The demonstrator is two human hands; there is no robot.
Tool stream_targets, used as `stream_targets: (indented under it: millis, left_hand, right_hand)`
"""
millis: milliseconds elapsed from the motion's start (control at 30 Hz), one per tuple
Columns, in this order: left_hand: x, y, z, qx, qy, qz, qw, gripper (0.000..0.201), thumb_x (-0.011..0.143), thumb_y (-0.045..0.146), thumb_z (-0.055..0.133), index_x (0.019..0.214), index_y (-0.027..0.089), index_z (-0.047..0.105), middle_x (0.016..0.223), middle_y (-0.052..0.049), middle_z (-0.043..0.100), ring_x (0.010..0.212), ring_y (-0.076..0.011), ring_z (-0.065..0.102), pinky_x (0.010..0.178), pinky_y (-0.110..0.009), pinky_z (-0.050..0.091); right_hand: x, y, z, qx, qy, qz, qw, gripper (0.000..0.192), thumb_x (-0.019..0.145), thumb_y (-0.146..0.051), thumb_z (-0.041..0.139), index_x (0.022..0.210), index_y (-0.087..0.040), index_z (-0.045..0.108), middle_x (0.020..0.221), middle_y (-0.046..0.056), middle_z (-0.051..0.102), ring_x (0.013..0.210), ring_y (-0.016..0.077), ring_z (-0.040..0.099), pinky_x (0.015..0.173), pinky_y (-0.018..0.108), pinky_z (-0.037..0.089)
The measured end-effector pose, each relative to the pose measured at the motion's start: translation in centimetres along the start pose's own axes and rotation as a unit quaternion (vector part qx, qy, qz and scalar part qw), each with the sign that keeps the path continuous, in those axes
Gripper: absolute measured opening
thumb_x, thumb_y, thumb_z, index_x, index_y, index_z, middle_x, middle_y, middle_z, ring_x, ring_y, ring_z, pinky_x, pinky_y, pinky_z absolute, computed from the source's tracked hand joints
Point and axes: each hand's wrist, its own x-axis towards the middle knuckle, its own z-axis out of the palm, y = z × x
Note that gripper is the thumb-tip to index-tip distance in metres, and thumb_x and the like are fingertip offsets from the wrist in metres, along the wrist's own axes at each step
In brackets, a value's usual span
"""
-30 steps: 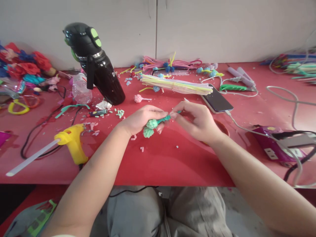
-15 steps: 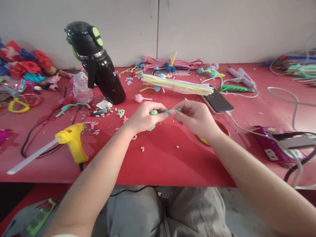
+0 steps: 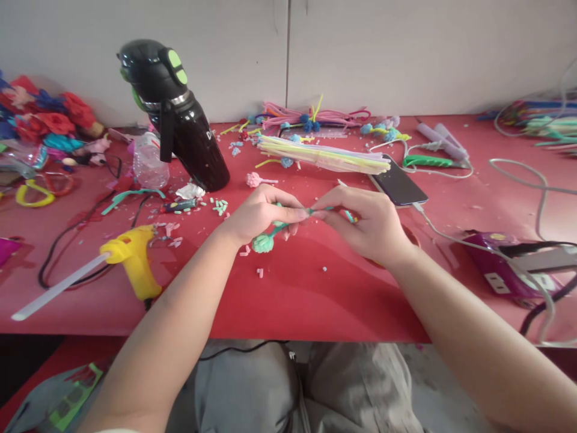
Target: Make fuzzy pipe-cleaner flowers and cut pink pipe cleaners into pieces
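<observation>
Two hands pinched on one green stem

Both hands meet above the red table (image 3: 288, 294): the left hand (image 3: 261, 213) and right hand (image 3: 365, 219) grip the green stem (image 3: 274, 228). Its fuzzy bud (image 3: 262, 243) has swung down below the left fingers since a moment ago. A glue gun (image 3: 130, 255) lies well apart.

The only lettering that shows is on the black bottle (image 3: 180, 114) standing tilted at the back left of the desk (image 3: 315, 288): a white capital "D" on its side, with the rest of the word hidden round the curve. The socket strip (image 3: 505, 264) at the right carries small marks, too blurred to read. Nothing else bears legible text.
</observation>
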Motion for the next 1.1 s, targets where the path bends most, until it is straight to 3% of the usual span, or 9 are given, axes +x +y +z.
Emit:
stream_targets:
  millis: [433, 533, 667, 800, 900, 1000, 1100]
  left_hand:
    - [0.0, -0.1, 0.0, -0.064, -0.065, -0.038, 0.995, 0.024, 0.074, 0.037, 0.081, 0.068, 0.014, 0.077, 0.052, -0.003, 0.063, 0.042, -0.0107, 0.055, 0.040, -0.022, 0.035]
    - [-0.1, -0.1, -0.3, -0.069, -0.048, -0.040, 0.996, 0.025, 0.076, 0.037, 0.080, 0.067, 0.014, 0.075, 0.053, -0.003, 0.064, 0.043, -0.0105, 0.057, 0.038, -0.021, 0.033]
    - [-0.2, 0.0, -0.5, -0.056, -0.017, -0.059, 0.996, 0.028, 0.078, 0.040, 0.079, 0.068, 0.014, 0.074, 0.055, -0.004, 0.064, 0.046, -0.0106, 0.057, 0.038, -0.021, 0.030]
    - [-0.1, -0.1, -0.6, -0.043, -0.024, -0.072, 0.996, 0.030, 0.078, 0.040, 0.082, 0.068, 0.014, 0.071, 0.059, -0.004, 0.065, 0.046, -0.0091, 0.055, 0.038, -0.021, 0.028]
    - [-0.2, -0.3, -1.0, -0.075, -0.045, -0.075, 0.993, 0.035, 0.084, 0.048, 0.077, 0.086, 0.013, 0.073, 0.065, -0.006, 0.070, 0.049, -0.0111, 0.058, 0.045, -0.022, 0.039]
    - [-0.3, -0.3, -2.2, -0.172, -0.080, -0.078, 0.979, 0.059, 0.096, 0.061, 0.058, 0.123, 0.010, 0.066, 0.079, -0.014, 0.078, 0.066, -0.0228, 0.073, 0.066, -0.032, 0.056]
    - [-0.2, -0.5, -3.6, -0.286, -0.094, -0.046, 0.952, 0.071, 0.102, 0.063, 0.039, 0.130, 0.003, 0.062, 0.090, -0.021, 0.080, 0.084, -0.0312, 0.079, 0.083, -0.042, 0.059]
  right_hand:
    - [-0.1, -0.1, 0.0, -0.012, 0.004, -0.092, 0.996, 0.015, 0.099, -0.021, 0.062, 0.093, -0.025, 0.074, 0.086, 0.005, 0.076, 0.077, 0.0199, 0.070, 0.073, 0.035, 0.056]
    - [0.0, -0.1, 0.0, 0.027, 0.007, -0.020, 0.999, 0.009, 0.098, -0.028, 0.067, 0.098, -0.024, 0.075, 0.090, 0.005, 0.077, 0.081, 0.0198, 0.071, 0.076, 0.035, 0.058]
    - [0.2, 0.0, -0.4, 0.083, -0.002, 0.102, 0.991, 0.020, 0.098, -0.039, 0.069, 0.104, -0.021, 0.076, 0.094, 0.006, 0.079, 0.082, 0.0199, 0.073, 0.077, 0.034, 0.059]
    - [0.3, 0.2, -0.5, 0.091, -0.038, 0.118, 0.988, 0.024, 0.096, -0.043, 0.070, 0.098, -0.020, 0.076, 0.088, 0.006, 0.077, 0.078, 0.0190, 0.070, 0.074, 0.032, 0.056]
    - [0.3, 0.5, -0.1, 0.061, -0.066, 0.122, 0.988, 0.026, 0.098, -0.044, 0.067, 0.093, -0.019, 0.074, 0.086, 0.005, 0.076, 0.078, 0.0188, 0.067, 0.075, 0.032, 0.052]
    - [0.3, 0.8, 0.4, 0.044, -0.065, 0.141, 0.987, 0.027, 0.100, -0.044, 0.062, 0.091, -0.019, 0.069, 0.084, 0.005, 0.073, 0.077, 0.0180, 0.063, 0.074, 0.032, 0.049]
    - [0.4, 0.8, 1.0, 0.073, -0.055, 0.167, 0.982, 0.033, 0.101, -0.049, 0.058, 0.085, -0.020, 0.061, 0.075, 0.003, 0.065, 0.068, 0.0157, 0.056, 0.067, 0.031, 0.046]
